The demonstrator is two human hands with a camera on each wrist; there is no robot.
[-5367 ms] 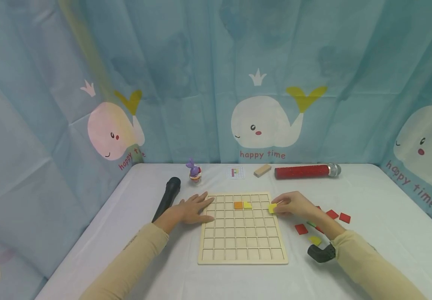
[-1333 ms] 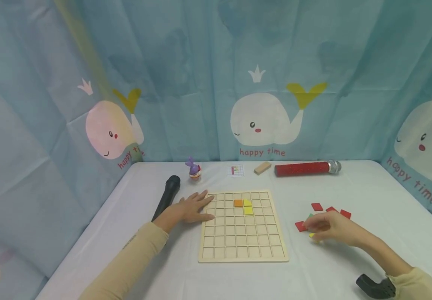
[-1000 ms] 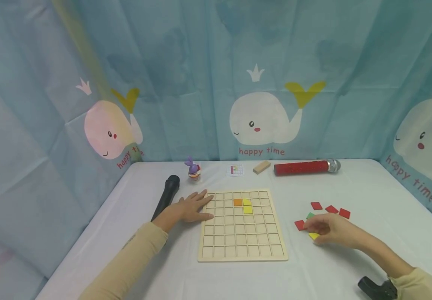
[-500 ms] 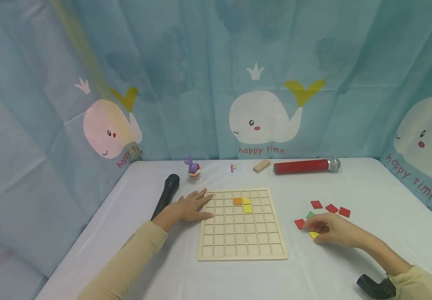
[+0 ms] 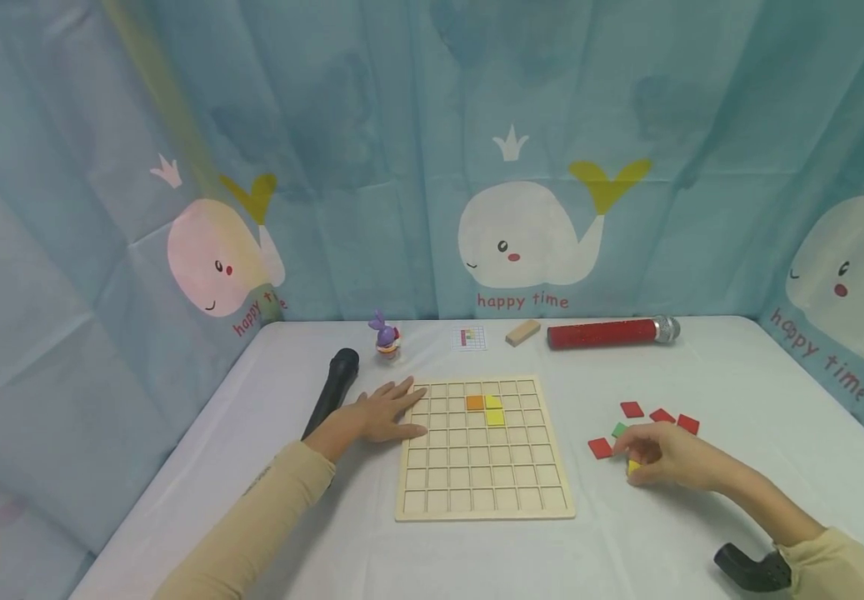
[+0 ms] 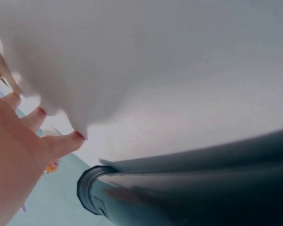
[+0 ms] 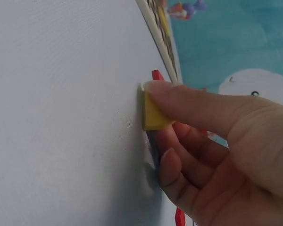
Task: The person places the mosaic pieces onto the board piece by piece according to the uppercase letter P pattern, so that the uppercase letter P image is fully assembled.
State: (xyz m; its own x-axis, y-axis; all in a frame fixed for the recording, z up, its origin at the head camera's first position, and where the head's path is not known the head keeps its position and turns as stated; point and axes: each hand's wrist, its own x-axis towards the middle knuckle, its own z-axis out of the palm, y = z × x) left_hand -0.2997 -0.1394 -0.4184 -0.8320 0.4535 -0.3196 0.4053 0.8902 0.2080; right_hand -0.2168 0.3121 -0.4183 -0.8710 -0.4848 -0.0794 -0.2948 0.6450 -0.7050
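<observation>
My right hand (image 5: 667, 457) pinches a yellow square tile (image 7: 155, 113) between thumb and fingers, close over the table right of the board. In the head view only a corner of that tile shows. My left hand (image 5: 382, 414) lies with fingers spread on the left edge of the wooden grid board (image 5: 469, 479). On the board, an orange tile (image 5: 474, 403) sits beside a yellow tile (image 5: 493, 402), with another yellow tile (image 5: 495, 417) directly below the latter. Near my right hand lie a green tile (image 5: 619, 430) and several red tiles (image 5: 600, 448).
A black microphone (image 5: 337, 379) lies left of the board, partly behind my left arm. Along the back stand a purple figurine (image 5: 386, 337), a small pattern card (image 5: 469, 337), a wooden block (image 5: 523, 332) and a red microphone (image 5: 604, 334). A black curved object (image 5: 746, 571) is at my right sleeve.
A second yellow tile was set down on the board. My right hand moved back right to the loose tiles and has now tilted up the yellow one there. The left hand stayed put.
</observation>
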